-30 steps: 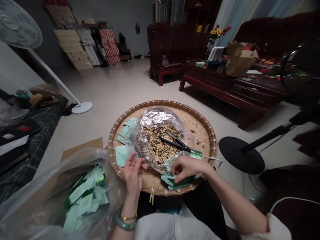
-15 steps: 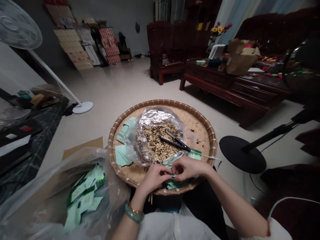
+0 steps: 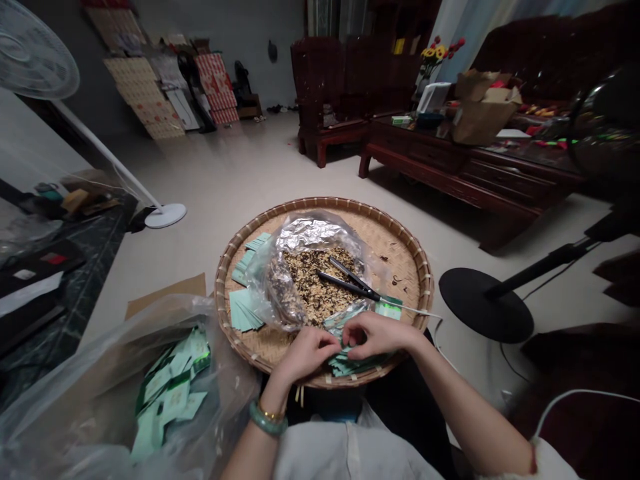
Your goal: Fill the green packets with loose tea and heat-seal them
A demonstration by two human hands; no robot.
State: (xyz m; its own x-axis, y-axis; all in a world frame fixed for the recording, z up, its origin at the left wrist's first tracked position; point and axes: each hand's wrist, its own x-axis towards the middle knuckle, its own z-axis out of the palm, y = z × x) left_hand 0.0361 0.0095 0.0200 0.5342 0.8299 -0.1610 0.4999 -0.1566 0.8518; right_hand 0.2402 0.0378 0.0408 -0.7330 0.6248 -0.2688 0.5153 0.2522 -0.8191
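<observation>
Head view: L hand (image 3: 313, 353) & R hand (image 3: 373, 335) nearly meet over bamboo tray's (image 3: 428, 280) near side, fingers curled, tips close; I can't tell what's gripped. Green sachets (image 3: 351, 367) under R hand, in tray; flat iron (image 3: 345, 283) mid-tray, atop bagged mix (image 3: 310, 293).

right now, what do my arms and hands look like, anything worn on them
The left grip and right grip are bare hands, no gloves. The left wears a green bangle and a thin gold bracelet; the right wrist is unadorned, with a pale sleeve higher up.
</observation>
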